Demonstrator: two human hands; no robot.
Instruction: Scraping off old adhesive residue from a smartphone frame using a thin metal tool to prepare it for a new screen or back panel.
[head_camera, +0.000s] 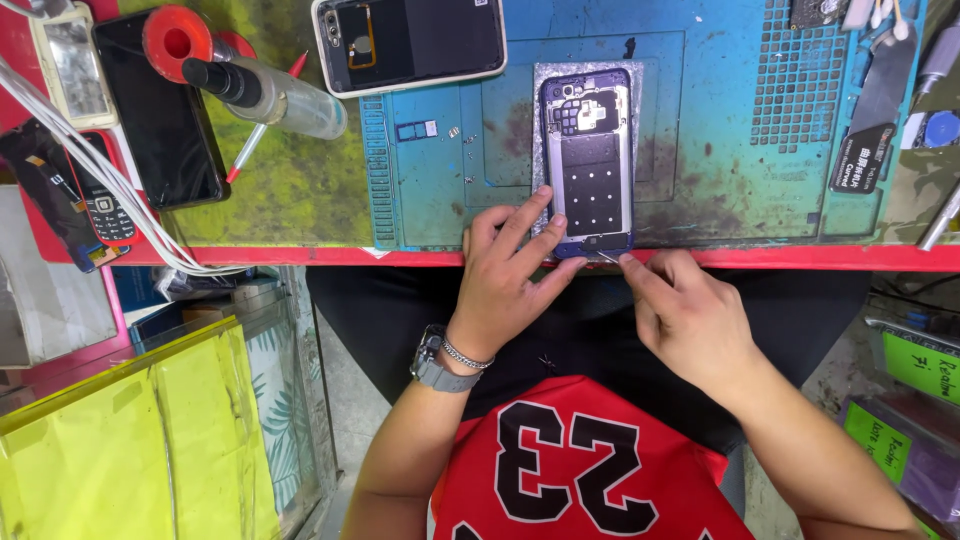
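The opened, back-less smartphone with its purple frame (587, 160) is lying on the teal silicone work mat (700, 120), near the red table edge, and is being steadied by the left hand (505, 285), fingers spread apart across its lower left side. At its bottom end a thin metal tool (607, 257) is pinched between the fingertips of the right hand (685, 315) (tip touching the frame). A glass bottle with a black cap (265, 93) is lying well apart, up left.

left hand (505, 285) fingers spread, right hand (680, 310) pinching

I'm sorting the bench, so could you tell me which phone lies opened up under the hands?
The purple-framed phone on the teal mat, back removed, touched by the left hand.
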